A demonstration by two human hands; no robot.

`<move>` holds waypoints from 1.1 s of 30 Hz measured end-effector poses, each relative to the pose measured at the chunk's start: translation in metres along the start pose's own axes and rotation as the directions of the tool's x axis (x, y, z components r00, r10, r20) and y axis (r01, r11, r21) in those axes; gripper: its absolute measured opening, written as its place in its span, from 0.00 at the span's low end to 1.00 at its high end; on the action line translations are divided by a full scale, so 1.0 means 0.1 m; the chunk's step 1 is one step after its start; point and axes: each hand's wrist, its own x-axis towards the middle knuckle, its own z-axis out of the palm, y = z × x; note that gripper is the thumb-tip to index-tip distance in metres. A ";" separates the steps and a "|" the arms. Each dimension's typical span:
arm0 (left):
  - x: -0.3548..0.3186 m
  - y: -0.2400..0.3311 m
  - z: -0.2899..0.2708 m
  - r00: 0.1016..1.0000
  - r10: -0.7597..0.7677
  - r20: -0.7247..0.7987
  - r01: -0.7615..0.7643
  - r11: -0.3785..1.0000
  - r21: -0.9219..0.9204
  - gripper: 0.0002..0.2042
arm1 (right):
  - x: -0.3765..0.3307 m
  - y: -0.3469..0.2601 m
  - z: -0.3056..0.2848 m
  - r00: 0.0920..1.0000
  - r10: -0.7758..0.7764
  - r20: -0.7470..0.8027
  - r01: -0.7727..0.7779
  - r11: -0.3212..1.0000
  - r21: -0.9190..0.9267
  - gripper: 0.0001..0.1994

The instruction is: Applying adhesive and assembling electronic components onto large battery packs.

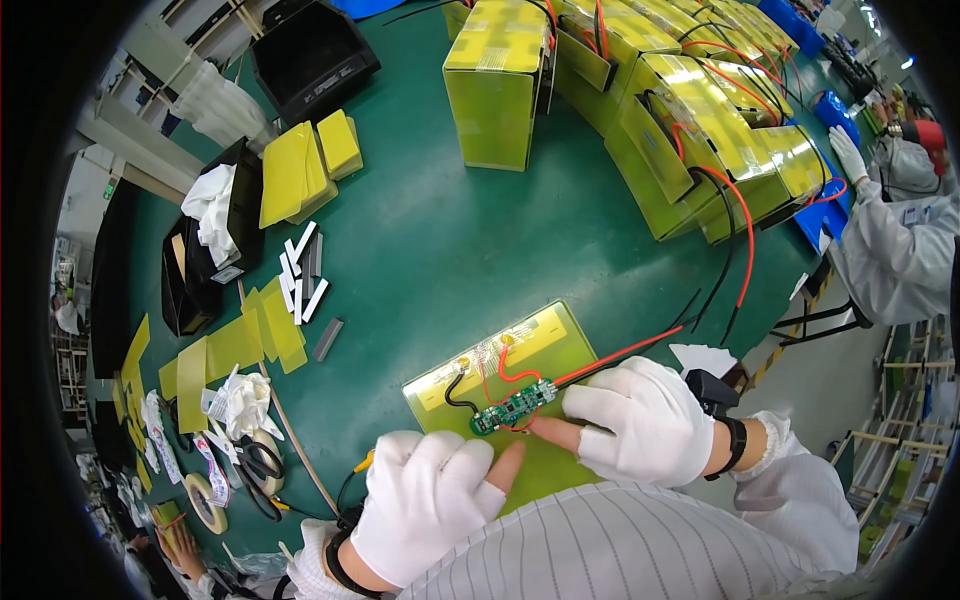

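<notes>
A small green circuit board (515, 405) lies slanted over a flat yellow-wrapped battery pack (425, 390). Short black and red wires run from it to two round yellow spots on the pack. My right hand (640, 425), white-gloved with a bare thumb, has thumb and forefinger at the board's right end. Longer red and black leads (630, 350) pass beyond that hand. My left hand (425, 500), gloved likewise, is closed at the pack's lower left, its bare thumb pointing toward the board. Whatever lies under its curled fingers is hidden.
Several yellow-wrapped battery packs (500, 95) with leads stand along the far right. At left are yellow sheets (295, 175), white and grey strips (300, 275), black bins (310, 60), scissors (260, 465) and a tape roll (205, 503). A co-worker's gloved hand (848, 155) is at right.
</notes>
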 end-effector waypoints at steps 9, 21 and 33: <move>-0.13 0.04 0.19 0.997 0.077 0.007 -0.076 0.970 0.232 0.17 | -0.03 0.06 -0.02 0.999 -0.029 0.046 0.029 0.999 0.013 0.27; -0.23 -0.03 0.11 0.960 0.159 0.230 -0.222 0.934 0.280 0.24 | 0.00 0.06 -0.04 0.992 -0.065 0.110 0.073 0.995 -0.071 0.25; -0.22 -0.08 0.11 0.946 0.206 0.251 -0.284 0.899 0.332 0.27 | 0.09 0.06 -0.18 0.968 -0.068 0.242 0.075 0.997 -0.021 0.20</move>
